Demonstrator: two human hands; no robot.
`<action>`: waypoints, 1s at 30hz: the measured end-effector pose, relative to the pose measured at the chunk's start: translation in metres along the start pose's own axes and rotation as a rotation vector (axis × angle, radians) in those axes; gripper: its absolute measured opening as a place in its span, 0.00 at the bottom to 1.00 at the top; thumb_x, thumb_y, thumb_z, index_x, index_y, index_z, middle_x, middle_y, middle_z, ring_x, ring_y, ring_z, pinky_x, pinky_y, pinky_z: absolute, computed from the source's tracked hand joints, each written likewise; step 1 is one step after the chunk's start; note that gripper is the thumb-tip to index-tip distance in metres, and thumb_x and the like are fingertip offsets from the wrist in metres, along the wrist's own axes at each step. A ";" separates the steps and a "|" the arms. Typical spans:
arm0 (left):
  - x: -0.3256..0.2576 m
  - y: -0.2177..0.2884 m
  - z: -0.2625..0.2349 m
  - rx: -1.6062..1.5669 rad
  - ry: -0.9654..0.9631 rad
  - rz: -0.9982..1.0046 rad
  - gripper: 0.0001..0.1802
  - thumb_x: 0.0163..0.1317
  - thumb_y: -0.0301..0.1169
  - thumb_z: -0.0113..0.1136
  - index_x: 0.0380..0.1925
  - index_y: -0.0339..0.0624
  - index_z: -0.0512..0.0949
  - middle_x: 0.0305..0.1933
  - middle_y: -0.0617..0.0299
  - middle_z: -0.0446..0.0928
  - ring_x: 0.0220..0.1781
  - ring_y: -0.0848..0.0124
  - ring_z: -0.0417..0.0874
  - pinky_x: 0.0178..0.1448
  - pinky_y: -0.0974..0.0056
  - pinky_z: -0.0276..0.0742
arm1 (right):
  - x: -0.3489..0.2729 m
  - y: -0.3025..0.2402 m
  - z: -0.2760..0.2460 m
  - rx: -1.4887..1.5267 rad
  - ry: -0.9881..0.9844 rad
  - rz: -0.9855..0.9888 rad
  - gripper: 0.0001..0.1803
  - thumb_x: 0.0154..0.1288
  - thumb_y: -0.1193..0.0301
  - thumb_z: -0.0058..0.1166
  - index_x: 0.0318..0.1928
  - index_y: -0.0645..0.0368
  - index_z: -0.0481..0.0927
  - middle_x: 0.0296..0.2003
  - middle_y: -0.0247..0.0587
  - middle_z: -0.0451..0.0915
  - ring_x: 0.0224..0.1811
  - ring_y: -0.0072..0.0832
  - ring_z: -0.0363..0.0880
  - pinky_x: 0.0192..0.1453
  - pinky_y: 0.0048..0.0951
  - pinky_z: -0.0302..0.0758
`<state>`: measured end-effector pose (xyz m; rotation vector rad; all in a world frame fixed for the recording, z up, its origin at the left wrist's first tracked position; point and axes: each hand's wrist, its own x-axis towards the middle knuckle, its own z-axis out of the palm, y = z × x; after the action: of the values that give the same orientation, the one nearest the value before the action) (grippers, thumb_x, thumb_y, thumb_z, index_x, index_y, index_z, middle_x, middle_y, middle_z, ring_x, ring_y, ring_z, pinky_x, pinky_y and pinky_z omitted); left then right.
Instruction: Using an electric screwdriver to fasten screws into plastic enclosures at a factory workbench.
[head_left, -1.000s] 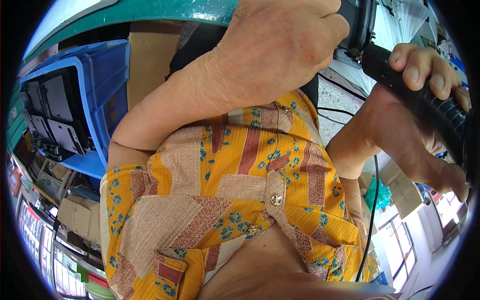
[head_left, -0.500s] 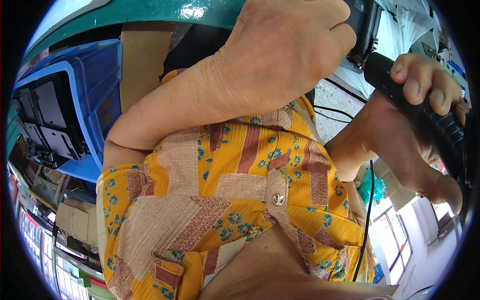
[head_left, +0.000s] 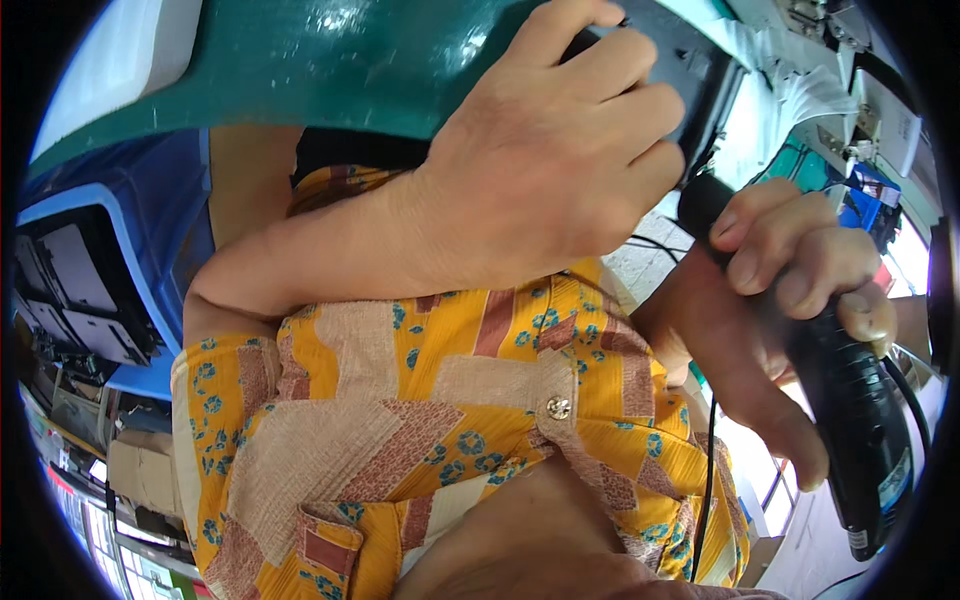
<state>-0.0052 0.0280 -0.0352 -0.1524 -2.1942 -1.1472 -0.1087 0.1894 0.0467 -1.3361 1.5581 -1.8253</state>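
Observation:
My left hand [head_left: 560, 150] is closed, its curled fingers at the edge of a black plastic part [head_left: 705, 65] on the green tabletop [head_left: 330, 70]. Most of the part is hidden behind the hand or cut off by the picture's top. On the right, my right hand [head_left: 790, 280] wraps round a black electric screwdriver [head_left: 855, 410]. The tool slants, its front end near the black part and its rear end low at the right. Its bit cannot be made out, and I cannot tell whether it touches the part.
A blue crate [head_left: 150, 235] at the left holds black parts with grey panels [head_left: 90, 265]. A white tray [head_left: 125, 60] stands on the table's far left. Clear plastic bags [head_left: 805, 95] lie at the upper right. A black cord [head_left: 706, 490] hangs before my yellow patterned shirt.
My right hand and the screwdriver have come left, showing more of the tool's body. My left hand sits slightly lower and further left in view. More of the green tabletop shows.

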 end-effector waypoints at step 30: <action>0.006 0.016 -0.005 0.280 -0.123 0.036 0.11 0.39 0.24 0.72 0.27 0.42 0.83 0.30 0.63 0.75 0.40 0.60 0.78 0.66 0.41 0.71 | 0.029 -0.018 -0.167 0.132 0.280 -0.426 0.51 0.51 0.17 0.48 0.51 0.51 0.83 0.38 0.42 0.78 0.37 0.38 0.76 0.46 0.47 0.73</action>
<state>-0.0020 0.0326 -0.0186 -0.1446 -2.4236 -0.8192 -0.2578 0.2623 0.0866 -1.4849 1.3190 -2.4178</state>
